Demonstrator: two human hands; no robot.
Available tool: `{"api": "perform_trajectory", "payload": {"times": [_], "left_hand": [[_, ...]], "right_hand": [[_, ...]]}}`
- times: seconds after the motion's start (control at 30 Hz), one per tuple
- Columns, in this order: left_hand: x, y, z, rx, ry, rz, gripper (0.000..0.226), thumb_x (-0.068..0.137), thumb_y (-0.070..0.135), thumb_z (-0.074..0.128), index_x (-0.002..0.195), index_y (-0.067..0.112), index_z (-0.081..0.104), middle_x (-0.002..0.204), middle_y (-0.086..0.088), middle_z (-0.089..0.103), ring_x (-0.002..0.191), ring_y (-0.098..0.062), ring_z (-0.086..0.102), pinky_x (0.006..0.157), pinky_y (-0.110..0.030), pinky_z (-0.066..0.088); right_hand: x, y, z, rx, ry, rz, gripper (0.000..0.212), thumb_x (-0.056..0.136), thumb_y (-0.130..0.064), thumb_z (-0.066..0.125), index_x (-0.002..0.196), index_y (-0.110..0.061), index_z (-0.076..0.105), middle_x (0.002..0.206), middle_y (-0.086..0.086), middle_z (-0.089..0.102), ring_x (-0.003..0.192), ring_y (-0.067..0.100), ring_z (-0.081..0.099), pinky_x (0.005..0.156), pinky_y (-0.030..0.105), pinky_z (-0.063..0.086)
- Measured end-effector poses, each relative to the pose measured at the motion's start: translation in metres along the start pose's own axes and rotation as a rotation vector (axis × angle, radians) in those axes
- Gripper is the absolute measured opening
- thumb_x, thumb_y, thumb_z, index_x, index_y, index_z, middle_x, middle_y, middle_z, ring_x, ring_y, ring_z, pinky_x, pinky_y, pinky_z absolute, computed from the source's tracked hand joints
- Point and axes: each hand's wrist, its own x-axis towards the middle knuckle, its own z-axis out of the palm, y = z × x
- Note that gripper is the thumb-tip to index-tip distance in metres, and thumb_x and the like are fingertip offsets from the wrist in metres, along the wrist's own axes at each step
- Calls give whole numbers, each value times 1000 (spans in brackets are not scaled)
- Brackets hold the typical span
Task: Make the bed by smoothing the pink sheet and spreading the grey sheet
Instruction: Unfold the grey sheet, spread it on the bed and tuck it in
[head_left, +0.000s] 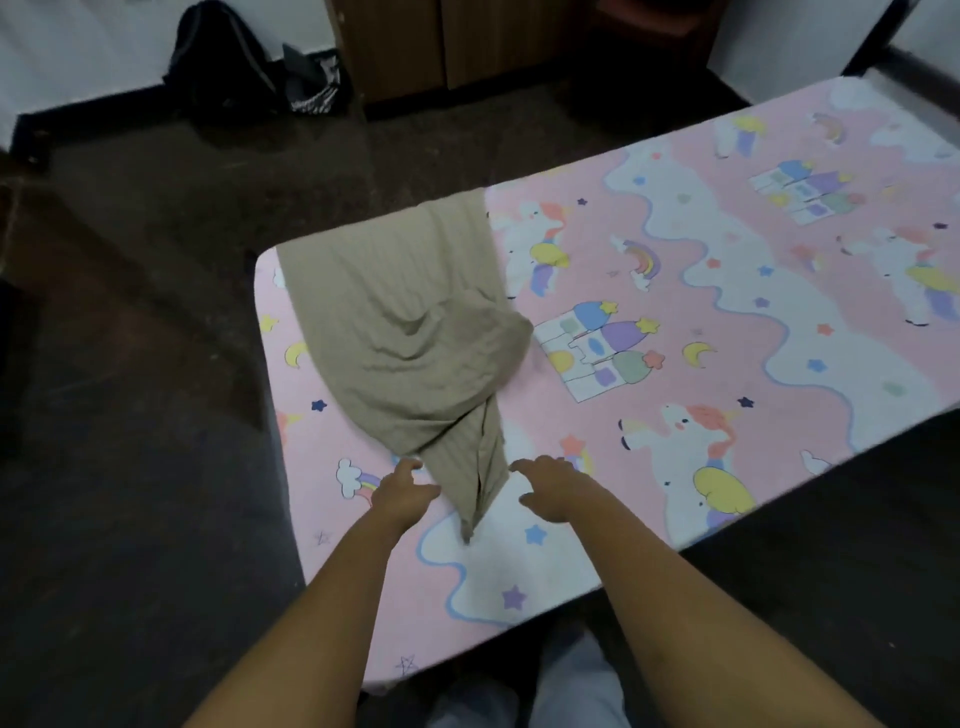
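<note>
Either side of a bunched grey sheet (405, 332).
Left hand (402, 491) spread loose, gripping nothing, just beside the sheet's narrow tail — cloth crumpled across the left end of the pink sheet (597, 249); right hand (556, 486) likewise slack and empty on the tail's other side, over flat printed fabric.

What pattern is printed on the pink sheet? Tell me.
Unicorns, castles, rainbows, stars and moons on the pink sheet, clearest in the head view.

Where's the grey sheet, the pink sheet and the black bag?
grey sheet (405, 322): head view, its wrinkled middle.
pink sheet (582, 415): head view, a bare pink patch.
black bag (218, 57): head view, its front.
</note>
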Motion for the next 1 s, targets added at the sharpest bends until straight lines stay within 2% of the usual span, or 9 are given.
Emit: {"api": "perform_trajectory", "payload": {"times": [0.2, 0.33, 0.5, 0.57, 0.67, 0.73, 0.8, 0.9, 1.0], "left_hand": [[47, -8, 19, -130, 45, -80, 49, 90, 22, 59, 135, 19, 41, 138, -10, 43, 122, -25, 45, 99, -34, 37], [91, -22, 44, -240, 57, -142, 47, 90, 23, 59, 134, 19, 42, 137, -9, 44, 121, -25, 47, 89, -29, 36], [133, -42, 74, -398, 36, -210, 38, 93, 24, 55, 129, 21, 46, 125, -4, 52, 102, -20, 54, 74, -26, 42], [140, -45, 79, -446, 23, -240, 33, 94, 22, 51, 127, 21, 47, 111, -3, 57, 92, -17, 55, 74, -27, 48], [144, -43, 77, -498, 26, -276, 26, 96, 28, 47, 122, 26, 49, 106, -2, 58, 89, -15, 53, 74, -27, 44], [144, -41, 73, -513, 22, -265, 27, 97, 37, 45, 123, 27, 49, 123, -2, 55, 106, -18, 51, 86, -30, 39], [142, -32, 68, -572, 10, -247, 34, 98, 44, 39, 127, 26, 47, 130, 0, 50, 116, -20, 47, 93, -34, 37], [138, -16, 60, -768, 5, -243, 52, 95, 58, 33, 136, 28, 42, 130, 3, 46, 121, -21, 44, 97, -38, 35], [140, -6, 57, -945, -38, -227, 70, 85, 72, 29, 137, 28, 43, 134, 5, 50, 124, -24, 47, 100, -40, 35]], "right_hand": [[84, -7, 9, 179, -25, -12, 57, 97, -24, 45, 148, -19, 22, 142, 15, 36, 131, 36, 34, 106, 47, 35], [142, -8, 20, 480, 14, 125, 77, 92, -32, 54, 152, -16, 7, 147, 16, 30, 134, 39, 31, 108, 42, 29], [197, -13, 33, 788, 49, 255, 104, 85, -40, 66, 151, -19, -11, 155, 11, 20, 140, 38, 22, 111, 43, 23], [211, -19, 35, 838, 56, 310, 108, 83, -42, 68, 151, -20, -13, 155, 12, 19, 139, 39, 23, 110, 43, 26], [224, -20, 33, 941, 83, 307, 100, 84, -25, 68, 153, -17, -4, 148, 12, 34, 129, 34, 40, 101, 37, 39], [225, -23, 27, 1091, 95, 253, 78, 82, -10, 63, 148, -20, 22, 136, 9, 49, 110, 26, 53, 82, 28, 46], [218, -29, 16, 1222, 115, 185, 61, 79, 0, 56, 135, -21, 40, 123, 5, 56, 93, 19, 56, 73, 27, 48], [199, -33, 4, 1225, 182, 36, 71, 76, 7, 48, 139, -25, 39, 122, -1, 58, 95, 13, 58, 81, 28, 51], [168, -23, 1, 901, 258, -99, 69, 73, -2, 46, 139, -22, 45, 124, -1, 61, 108, 22, 58, 91, 32, 49]]}}
